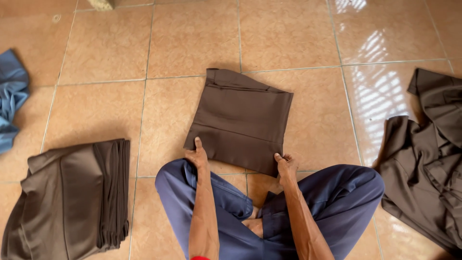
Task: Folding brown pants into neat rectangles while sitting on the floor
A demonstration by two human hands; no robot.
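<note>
A brown garment (240, 118), folded into a rough square, lies flat on the tiled floor in front of my crossed legs in blue trousers (337, 192). My left hand (197, 155) grips its near left corner, thumb up on the cloth. My right hand (286, 163) pinches the near right corner. Both forearms reach forward between my knees.
A stack of folded brown garments (72, 197) sits at the lower left. A heap of unfolded brown cloth (428, 154) lies at the right. Blue fabric (10, 96) is bunched at the left edge. The tiled floor (288, 33) stretches beyond, with a pale object (101, 4) at the top.
</note>
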